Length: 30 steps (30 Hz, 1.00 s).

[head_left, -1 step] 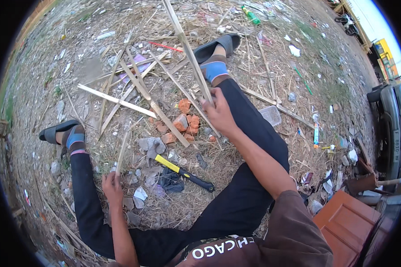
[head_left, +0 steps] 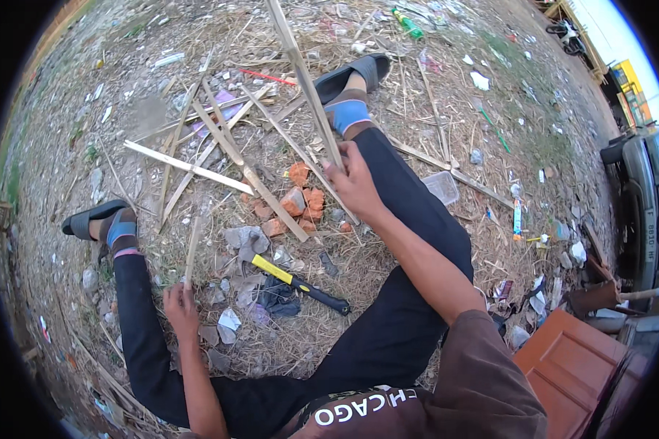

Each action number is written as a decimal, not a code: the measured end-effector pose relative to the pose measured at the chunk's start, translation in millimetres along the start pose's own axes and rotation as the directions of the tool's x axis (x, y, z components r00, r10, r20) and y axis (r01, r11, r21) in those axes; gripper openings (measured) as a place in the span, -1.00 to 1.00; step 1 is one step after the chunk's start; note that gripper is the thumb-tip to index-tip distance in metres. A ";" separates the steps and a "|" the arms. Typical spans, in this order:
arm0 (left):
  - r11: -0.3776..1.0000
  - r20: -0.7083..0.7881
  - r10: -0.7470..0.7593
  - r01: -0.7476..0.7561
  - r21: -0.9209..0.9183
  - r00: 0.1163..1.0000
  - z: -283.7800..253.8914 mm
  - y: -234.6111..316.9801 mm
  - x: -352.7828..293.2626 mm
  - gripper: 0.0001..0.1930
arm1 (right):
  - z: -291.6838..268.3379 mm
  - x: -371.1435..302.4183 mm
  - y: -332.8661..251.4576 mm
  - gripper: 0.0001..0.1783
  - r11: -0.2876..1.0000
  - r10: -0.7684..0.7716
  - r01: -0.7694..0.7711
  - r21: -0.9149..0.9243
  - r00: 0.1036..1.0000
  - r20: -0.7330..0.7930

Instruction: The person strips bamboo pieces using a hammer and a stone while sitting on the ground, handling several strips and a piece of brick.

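My right hand [head_left: 356, 184] is closed round the lower end of a long wooden strip [head_left: 305, 84], which rises away past the top of the picture. Fingers of my left hand [head_left: 181, 309] pinch the bottom of a short wooden strip [head_left: 192, 252], held nearly upright. Between my legs lies a hammer [head_left: 300, 284] with a yellow and black handle, its head beside a grey stone. Broken orange brick pieces [head_left: 296, 201] sit just beyond it. Several loose wooden strips [head_left: 189, 167] lie crossed on the ground ahead, one resting over the bricks.
My legs stretch out either side, feet in dark sandals [head_left: 358, 75]. A clear plastic tub [head_left: 442, 187] stands by my right knee. Litter and dry straw cover the ground. At right are a brown panelled board [head_left: 574, 362] and a parked vehicle [head_left: 648, 212]; a green bottle [head_left: 407, 23] lies far off.
The short strip in my left hand has tipped slightly to the left, more upright. The whole view has shifted a little; my right hand keeps its hold on the long strip.
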State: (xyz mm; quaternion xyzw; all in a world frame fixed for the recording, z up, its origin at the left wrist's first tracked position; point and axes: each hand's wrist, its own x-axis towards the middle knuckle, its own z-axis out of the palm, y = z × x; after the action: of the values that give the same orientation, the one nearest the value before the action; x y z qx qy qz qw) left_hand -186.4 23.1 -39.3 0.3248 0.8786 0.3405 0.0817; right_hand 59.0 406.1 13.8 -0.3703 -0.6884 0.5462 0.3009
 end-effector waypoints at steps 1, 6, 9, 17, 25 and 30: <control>0.995 -0.023 -0.088 0.088 -0.037 0.996 -6.0 0.1 0.3 -0.82 | 0.8 3.2 -10.4 -0.76 0.997 0.074 -0.075 0.018 0.996 0.042; 0.997 -0.114 0.029 -0.021 0.070 0.993 -12.1 -27.1 7.2 -0.78 | 11.6 -3.1 2.4 -0.76 0.960 0.207 -0.240 0.142 0.955 0.214; 0.997 -0.117 0.002 0.007 0.077 0.993 -12.3 -30.1 7.1 -0.74 | 14.5 -5.2 7.2 -0.79 0.951 0.085 -0.129 0.281 0.983 0.162; 0.973 -0.161 0.089 -0.052 0.224 0.983 -20.1 -53.6 5.3 -0.72 | -148.5 104.7 -13.4 -0.70 0.912 -0.114 -0.079 -0.402 0.894 -0.433; 0.974 -0.066 0.058 -0.042 0.223 0.996 -10.6 -51.6 1.1 -0.73 | -285.8 52.7 105.2 -0.58 0.348 0.225 -0.716 -0.605 0.690 -0.688; 0.968 -0.056 0.043 -0.028 0.251 0.998 -8.9 -53.4 -0.3 -0.76 | -271.1 49.0 118.7 -0.54 0.426 0.208 -0.621 -0.658 0.775 -0.597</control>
State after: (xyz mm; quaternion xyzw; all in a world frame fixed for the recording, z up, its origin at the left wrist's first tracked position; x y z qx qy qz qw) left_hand -216.9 -11.7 -67.4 0.3376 0.9106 0.2384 0.0074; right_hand 275.8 606.0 -41.2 -0.7384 -0.6592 0.1162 0.0826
